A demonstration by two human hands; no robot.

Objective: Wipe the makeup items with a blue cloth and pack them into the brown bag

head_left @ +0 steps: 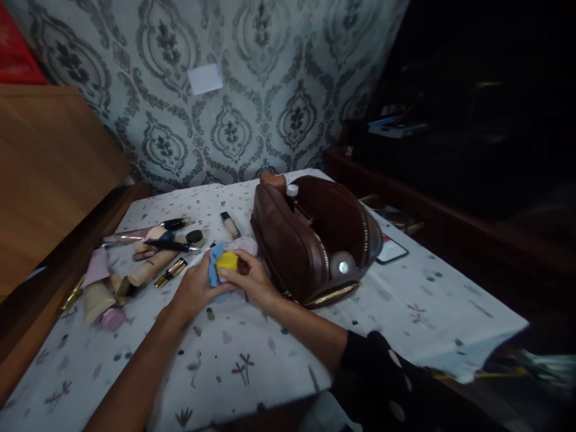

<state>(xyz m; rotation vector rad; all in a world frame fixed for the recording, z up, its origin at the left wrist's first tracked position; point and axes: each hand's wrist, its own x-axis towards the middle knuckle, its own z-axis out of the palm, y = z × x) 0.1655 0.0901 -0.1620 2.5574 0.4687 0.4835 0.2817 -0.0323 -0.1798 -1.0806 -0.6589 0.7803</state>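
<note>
Holding a small yellow item [227, 264], kind hard to tell, between both hands, over the patterned tablecloth [382, 312] and to the left of the brown bag [285, 240]. Pinching it between thumb and fingers of the right hand [254, 279]; grasping a blue cloth [215, 257] in the left hand [197, 289], fingers curled, with the cloth against the item's left side. Seems to be at the wiping step, judging by that contact. Calls, most likely, for turning the item slightly in the right fingertips while steadying the cloth, without nudging the pale round case [246, 243] just behind. Farther left, note a beige tube [153, 267], a lipstick [170, 273] and a dark round jar [195, 237], lying loose; rightward, see the bag gaping unzipped, with a white cap [292, 190] at its opening, and a phone [393, 251] partly hidden beyond.
</note>
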